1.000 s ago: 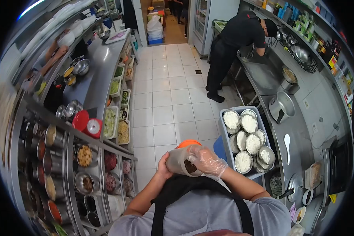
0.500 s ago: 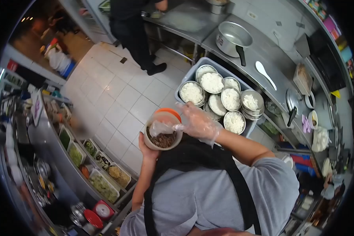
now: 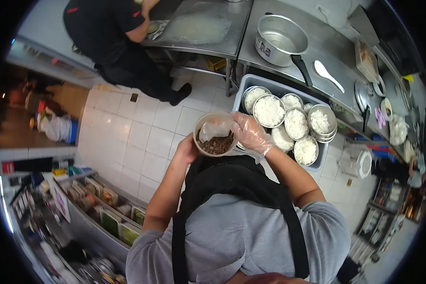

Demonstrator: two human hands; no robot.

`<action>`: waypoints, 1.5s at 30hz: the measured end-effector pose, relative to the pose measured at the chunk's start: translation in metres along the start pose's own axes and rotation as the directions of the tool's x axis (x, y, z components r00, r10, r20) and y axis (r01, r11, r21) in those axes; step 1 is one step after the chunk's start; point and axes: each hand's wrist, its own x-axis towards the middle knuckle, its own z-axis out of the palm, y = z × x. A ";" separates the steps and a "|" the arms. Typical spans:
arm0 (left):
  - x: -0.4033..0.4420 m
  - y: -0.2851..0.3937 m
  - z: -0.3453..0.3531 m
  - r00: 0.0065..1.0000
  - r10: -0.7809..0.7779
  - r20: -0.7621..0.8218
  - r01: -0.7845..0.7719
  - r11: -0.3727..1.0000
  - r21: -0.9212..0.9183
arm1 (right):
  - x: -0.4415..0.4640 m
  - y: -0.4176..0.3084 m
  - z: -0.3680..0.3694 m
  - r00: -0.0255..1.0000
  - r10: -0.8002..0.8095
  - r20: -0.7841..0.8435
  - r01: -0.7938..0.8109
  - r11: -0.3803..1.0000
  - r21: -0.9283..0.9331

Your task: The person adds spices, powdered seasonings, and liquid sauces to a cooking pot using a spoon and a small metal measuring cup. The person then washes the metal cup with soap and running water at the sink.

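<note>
A round translucent plastic container (image 3: pixel 198 127) is held in front of my apron. Dark brown shredded food, perhaps meat (image 3: pixel 218 146), lies in it with a crumpled piece of clear plastic (image 3: pixel 215 129) on top. My bare left hand (image 3: pixel 188 149) is wrapped round the container's left side. On the opposite side, my right hand (image 3: pixel 252 135), in a clear disposable glove, grips the rim; some of its fingertips are hidden. Just beyond that hand stands a grey tub (image 3: pixel 323 160) with several round metal bowls of white rice (image 3: pixel 269 111), some of them stacked.
A steel counter (image 3: pixel 251 54) carries a large pot (image 3: pixel 283 41) and a white rice paddle (image 3: pixel 329 75). A co-worker in black (image 3: pixel 106 38) stands at the far-left worktable. Food bins (image 3: pixel 111 222) line the counter on my left. White tiled floor (image 3: pixel 151 125) lies between.
The view has turned, and the container now appears higher and further right. My right hand has gone from above its opening to its right rim. The orange lid behind the container no longer shows.
</note>
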 end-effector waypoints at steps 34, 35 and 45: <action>0.494 0.421 0.332 0.952 -0.174 0.252 -0.138 0.490 0.861 | 0.428 0.165 -0.170 0.436 0.270 -0.858 -0.508 0.861 0.013; 0.505 0.418 0.336 0.957 -0.154 0.247 -0.145 0.485 0.863 | 0.432 0.171 -0.174 0.419 0.285 -0.862 -0.518 0.855 0.030; 0.562 0.437 0.364 0.939 -0.187 0.289 -0.167 0.486 0.858 | 0.471 0.190 -0.221 0.336 0.363 -0.869 -0.625 0.776 0.083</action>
